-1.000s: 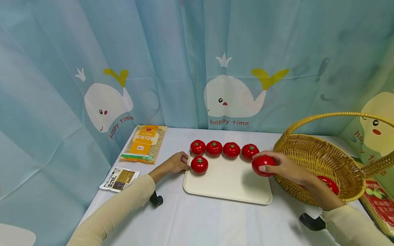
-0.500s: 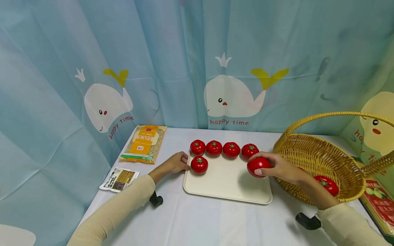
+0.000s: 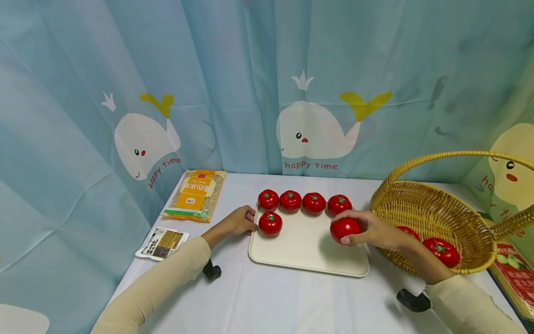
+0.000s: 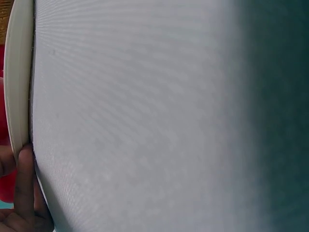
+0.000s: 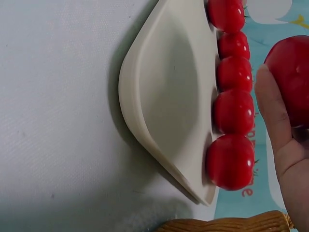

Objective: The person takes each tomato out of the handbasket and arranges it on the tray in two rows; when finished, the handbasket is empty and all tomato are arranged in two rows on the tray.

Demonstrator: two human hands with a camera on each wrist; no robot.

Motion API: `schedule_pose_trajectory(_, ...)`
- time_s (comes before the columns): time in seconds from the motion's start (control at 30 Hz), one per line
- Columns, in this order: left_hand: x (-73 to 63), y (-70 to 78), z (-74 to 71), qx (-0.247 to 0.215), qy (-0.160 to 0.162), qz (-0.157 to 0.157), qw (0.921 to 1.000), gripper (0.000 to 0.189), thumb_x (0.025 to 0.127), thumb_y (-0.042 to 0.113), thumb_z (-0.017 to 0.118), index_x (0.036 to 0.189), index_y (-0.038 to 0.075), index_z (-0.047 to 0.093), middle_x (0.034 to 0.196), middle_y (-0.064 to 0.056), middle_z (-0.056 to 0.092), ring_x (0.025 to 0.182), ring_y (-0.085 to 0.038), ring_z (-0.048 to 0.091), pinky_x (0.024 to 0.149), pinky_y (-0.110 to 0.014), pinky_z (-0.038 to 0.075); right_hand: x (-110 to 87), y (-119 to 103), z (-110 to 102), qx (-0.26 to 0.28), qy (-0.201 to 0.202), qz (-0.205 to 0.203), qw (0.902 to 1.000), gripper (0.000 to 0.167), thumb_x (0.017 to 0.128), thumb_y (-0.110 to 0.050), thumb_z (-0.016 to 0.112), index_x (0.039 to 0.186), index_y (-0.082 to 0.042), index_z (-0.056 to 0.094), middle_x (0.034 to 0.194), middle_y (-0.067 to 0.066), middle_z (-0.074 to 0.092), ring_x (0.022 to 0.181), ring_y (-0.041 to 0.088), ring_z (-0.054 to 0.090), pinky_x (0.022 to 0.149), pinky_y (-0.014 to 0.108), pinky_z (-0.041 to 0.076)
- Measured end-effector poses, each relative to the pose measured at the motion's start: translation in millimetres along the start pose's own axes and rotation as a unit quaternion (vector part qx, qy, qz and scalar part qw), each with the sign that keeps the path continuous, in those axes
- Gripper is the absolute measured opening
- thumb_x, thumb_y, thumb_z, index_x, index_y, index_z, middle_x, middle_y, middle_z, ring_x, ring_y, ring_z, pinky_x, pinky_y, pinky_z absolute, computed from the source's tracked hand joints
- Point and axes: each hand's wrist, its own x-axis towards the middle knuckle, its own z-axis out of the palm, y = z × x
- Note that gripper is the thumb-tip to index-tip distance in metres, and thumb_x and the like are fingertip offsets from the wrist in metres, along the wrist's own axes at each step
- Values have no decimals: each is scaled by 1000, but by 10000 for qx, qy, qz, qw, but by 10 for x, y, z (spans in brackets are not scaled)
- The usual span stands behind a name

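My right hand [image 3: 377, 230] grips a red tomato [image 3: 345, 230] above the right part of a cream tray [image 3: 304, 250]. In the right wrist view the thumb lies along the side of this tomato [image 5: 292, 77], and a shadow falls on the tray [image 5: 166, 82] below. My left hand [image 3: 239, 221] pinches the tray's left rim; the left wrist view has its fingers [image 4: 24, 186] right at that rim [image 4: 19, 96]. A row of several tomatoes [image 3: 289, 201] lines the tray's far edge, stems up. One more tomato [image 3: 270, 224] sits in front of the row's left end.
To the right stands a wicker basket [image 3: 400, 204] with a high handle, tomatoes [image 3: 442, 252] inside it. A red printed package [image 3: 515, 273] lies beyond it. On the left are a bag of grain [image 3: 196, 195] and a small white packet [image 3: 162, 243]. A curtain [image 3: 233, 93] hangs behind the table.
My right hand has carried its tomato leftward, away from the basket and further over the tray. The left hand and the tray have stayed in place.
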Motion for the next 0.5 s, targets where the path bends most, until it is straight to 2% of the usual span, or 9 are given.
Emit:
schedule_pose_trajectory(0.17,0,1,-1,11,13,-28,10000,38,85,-2,71,120,-3,54,95,-9,59,78,-15,61,68,-27,62,37,34,19,65,-15,-231,9997,37,87,-6,71,123,-10,61,116,20,61,102,24,60,77,37,62)
schedule_pose_trajectory(0.4,2,8,-1,8,6,-76,10000,39,85,-2,72,120,-2,54,96,-10,60,78,-16,61,68,-27,62,90,60,57,87,210,-517,9984,25,95,-4,61,120,-4,63,113,1,66,106,11,58,78,31,62)
schedule_pose_trajectory(0.5,4,8,-3,3,13,-65,10000,39,85,-2,72,119,-2,54,95,-10,59,79,-16,61,68,-27,62,115,57,84,-27,305,-576,9979,23,97,-5,59,119,-2,64,115,-1,67,108,9,55,80,29,60)
